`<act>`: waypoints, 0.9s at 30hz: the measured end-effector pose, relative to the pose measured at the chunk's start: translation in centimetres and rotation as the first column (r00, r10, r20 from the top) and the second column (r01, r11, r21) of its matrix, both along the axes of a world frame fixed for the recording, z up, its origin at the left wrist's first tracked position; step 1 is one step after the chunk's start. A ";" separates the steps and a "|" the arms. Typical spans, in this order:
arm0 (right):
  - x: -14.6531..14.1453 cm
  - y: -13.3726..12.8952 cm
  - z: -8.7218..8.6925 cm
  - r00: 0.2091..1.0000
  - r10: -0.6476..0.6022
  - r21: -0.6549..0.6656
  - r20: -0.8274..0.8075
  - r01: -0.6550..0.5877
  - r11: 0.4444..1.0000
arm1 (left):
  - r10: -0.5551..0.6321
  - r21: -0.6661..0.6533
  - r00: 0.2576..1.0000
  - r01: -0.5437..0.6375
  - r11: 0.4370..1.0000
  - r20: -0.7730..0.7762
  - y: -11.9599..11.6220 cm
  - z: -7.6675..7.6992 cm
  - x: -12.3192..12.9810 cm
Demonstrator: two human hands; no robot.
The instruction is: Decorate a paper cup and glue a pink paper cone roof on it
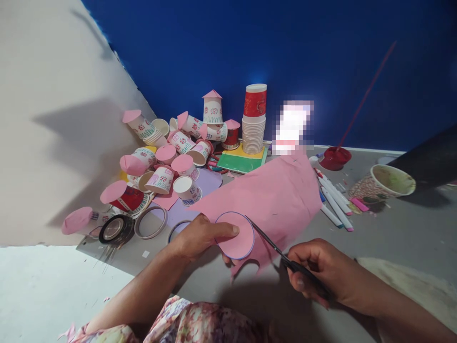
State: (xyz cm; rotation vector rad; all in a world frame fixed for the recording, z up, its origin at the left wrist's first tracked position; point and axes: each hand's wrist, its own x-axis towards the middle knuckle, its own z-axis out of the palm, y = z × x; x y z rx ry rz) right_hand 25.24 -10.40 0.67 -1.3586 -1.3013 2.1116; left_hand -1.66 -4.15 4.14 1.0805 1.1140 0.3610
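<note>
My left hand (203, 237) pinches a large sheet of pink paper (282, 190), its thumb lying on a round shape outlined in blue (244, 238). Around the lower side of that circle the sheet is cut away, leaving a ragged strip below. My right hand (317, 271) is closed round the black handles of a pair of scissors (273, 245). The blades point up and left, their tips at the circle's upper right edge against the paper. Some fingers of my left hand are hidden under the sheet.
Decorated paper cups (160, 180) with pink tops crowd the left. A cup stack (254, 121) stands at the back on a green and yellow book (243, 162). Tape rolls (150, 223) lie front left. Markers (333, 200), a red container (334, 158) and a patterned cup (378, 186) are at right.
</note>
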 end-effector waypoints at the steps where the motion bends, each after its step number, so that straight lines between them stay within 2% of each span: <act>1: 0.0 0.0 0.2 1.000 -0.001 -0.006 0.005 0.001 1.000 | -0.005 0.000 1.000 0.005 1.000 -0.003 0.0 -0.1 -0.1; 5: -0.1 0.0 0.7 0.999 0.006 -0.020 0.033 -0.006 1.000 | -0.024 0.005 1.000 0.024 1.000 -0.009 0.1 0.0 -0.2; 9: 0.2 -0.3 0.3 0.999 0.013 -0.009 0.042 -0.012 1.000 | -0.062 0.010 0.996 0.063 0.998 -0.061 0.2 0.2 -0.3; 13: 0.3 -0.3 0.1 0.998 0.012 -0.017 0.066 -0.011 1.000 | -0.026 -0.024 0.990 0.023 0.999 -0.136 0.3 -0.1 -0.6; 17: 0.3 -0.4 0.4 0.997 0.009 -0.014 0.072 -0.008 1.000 | -0.008 -0.097 0.994 -0.002 0.995 -0.105 0.3 -0.3 -0.6; 21: 0.2 -0.4 0.3 0.998 0.033 0.001 0.049 -0.033 0.999 | -0.002 -0.109 0.994 -0.010 0.994 -0.106 0.4 -0.3 -0.6; 27: 0.1 -0.4 0.2 0.997 0.030 -0.016 0.071 -0.029 0.999 | -0.048 -0.092 0.964 0.024 0.995 -0.260 0.7 -0.2 -1.0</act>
